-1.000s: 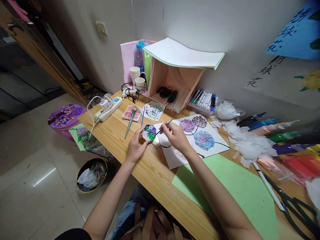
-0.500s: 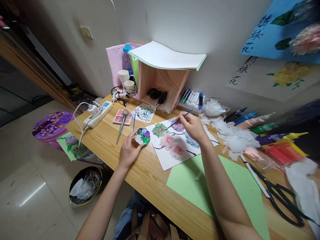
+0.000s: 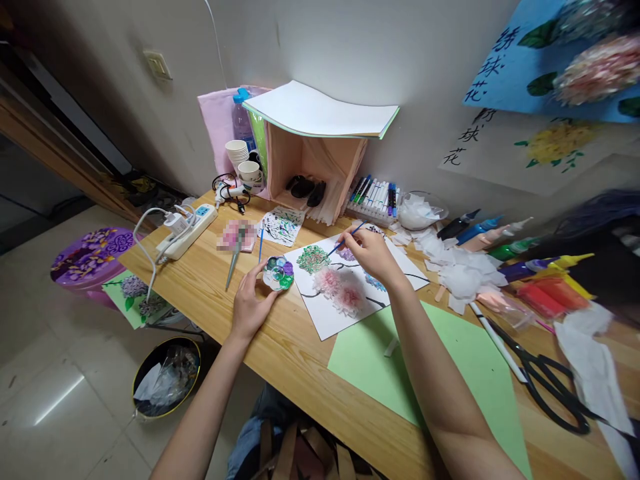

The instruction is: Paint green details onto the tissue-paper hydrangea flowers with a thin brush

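My right hand (image 3: pixel 369 252) is closed around a thin blue paintbrush (image 3: pixel 345 241), its tip at the green flower cluster (image 3: pixel 313 259) on a sheet of white paper (image 3: pixel 320 319). That paper also bears pink tissue-like blooms (image 3: pixel 345 293), dark painted stems, and purple and blue clusters partly covered by my hand. My left hand (image 3: pixel 251 303) grips the near left edge of a small round paint palette (image 3: pixel 278 273), whose wells hold green, purple and white paint. Left of the palette, a second blue brush (image 3: pixel 261 243) lies by a paint-smeared tissue (image 3: pixel 283 225).
Green paper (image 3: pixel 470 373) lies under my right forearm, with black scissors (image 3: pixel 550 393) and a white pen (image 3: pixel 500 343) to its right. White tissue scraps (image 3: pixel 467 270) and paint bottles (image 3: pixel 480 230) line the back right. A power strip (image 3: pixel 187 233) sits at the left edge.
The whole view has shifted slightly, so things appear a little further left. The brush tip stays at the green cluster, and both hands keep their holds.
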